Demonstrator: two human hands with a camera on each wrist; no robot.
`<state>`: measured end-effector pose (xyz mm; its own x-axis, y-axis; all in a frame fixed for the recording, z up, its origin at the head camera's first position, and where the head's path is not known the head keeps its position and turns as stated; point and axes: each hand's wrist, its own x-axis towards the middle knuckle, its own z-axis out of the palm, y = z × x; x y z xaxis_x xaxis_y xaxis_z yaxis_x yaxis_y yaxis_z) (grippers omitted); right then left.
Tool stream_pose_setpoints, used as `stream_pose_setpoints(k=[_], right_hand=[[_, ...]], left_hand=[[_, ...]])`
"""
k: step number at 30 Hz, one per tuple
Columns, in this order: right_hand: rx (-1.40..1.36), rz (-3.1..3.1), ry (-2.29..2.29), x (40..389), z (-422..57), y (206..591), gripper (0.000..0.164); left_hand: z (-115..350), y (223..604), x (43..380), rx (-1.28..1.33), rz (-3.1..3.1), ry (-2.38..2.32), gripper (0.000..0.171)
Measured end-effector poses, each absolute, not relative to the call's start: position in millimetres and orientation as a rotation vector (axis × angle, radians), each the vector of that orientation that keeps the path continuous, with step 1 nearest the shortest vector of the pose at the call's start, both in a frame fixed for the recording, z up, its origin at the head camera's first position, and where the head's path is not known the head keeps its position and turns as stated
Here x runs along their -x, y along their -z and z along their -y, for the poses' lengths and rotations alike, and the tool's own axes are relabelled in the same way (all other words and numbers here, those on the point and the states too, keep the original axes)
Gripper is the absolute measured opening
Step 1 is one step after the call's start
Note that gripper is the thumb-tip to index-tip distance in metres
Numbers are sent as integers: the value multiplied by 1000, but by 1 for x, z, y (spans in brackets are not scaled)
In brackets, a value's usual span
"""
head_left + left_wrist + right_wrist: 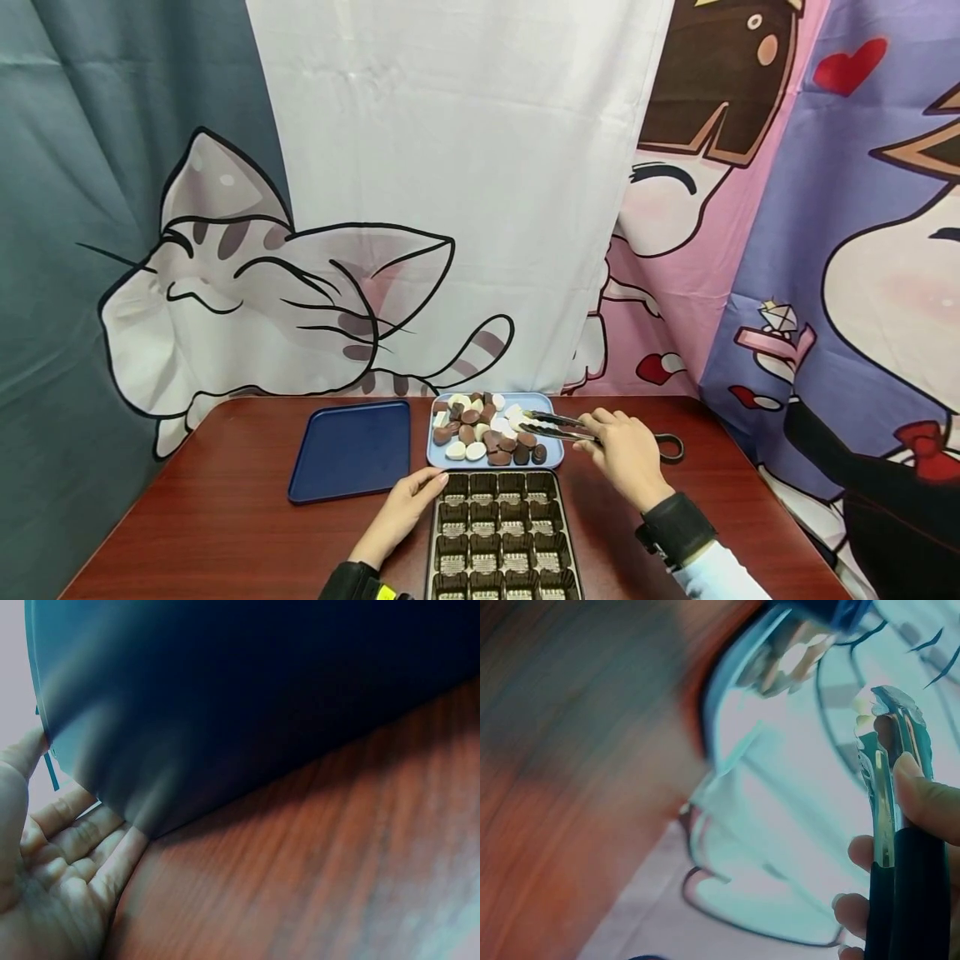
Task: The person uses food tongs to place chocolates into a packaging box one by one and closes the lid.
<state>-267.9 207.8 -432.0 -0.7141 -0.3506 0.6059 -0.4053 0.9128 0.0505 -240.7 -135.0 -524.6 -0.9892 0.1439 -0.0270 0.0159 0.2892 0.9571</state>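
My left hand (405,504) holds the upper left corner of a black plastic tray with square compartments (498,525). In the left wrist view the thumb lies on one side of a dark edge and the fingers on the other. My right hand (626,454) grips metal tongs (562,423) with black handles. The tong tips reach over white pieces at the right of a light blue tray (553,457) of brown, dark and white chocolates (468,433). In the right wrist view a pale piece (864,712) shows by the tips; whether they pinch it is unclear.
A dark blue tray (352,450) lies on the brown wooden table (225,500), left of the chocolates. Behind the table hangs a cloth backdrop (450,167) with cartoon figures. The compartment tray stands directly in front of the light blue tray.
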Motion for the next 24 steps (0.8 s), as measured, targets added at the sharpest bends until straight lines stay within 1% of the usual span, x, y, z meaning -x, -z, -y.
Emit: stream_pose_setpoints(k=[5,11,15,18,24], right_hand=[[-655,2380,-109,254,-191,426,37],[-772,2315,-21,241,-168,426,41],[-839,2292,25,236,-155,432,38],[-880,2278,50,233,-148,438,33],[-925,2283,32,230,-140,443,33]], left_hand=[[136,525,241,-159,-2433,-1832,44],[137,527,241,-177,-2437,-1842,48],[137,526,241,-190,-2447,-1834,46],[137,526,241,-194,-2439,-1840,43],[137,525,240,-194,-2424,-1852,42]])
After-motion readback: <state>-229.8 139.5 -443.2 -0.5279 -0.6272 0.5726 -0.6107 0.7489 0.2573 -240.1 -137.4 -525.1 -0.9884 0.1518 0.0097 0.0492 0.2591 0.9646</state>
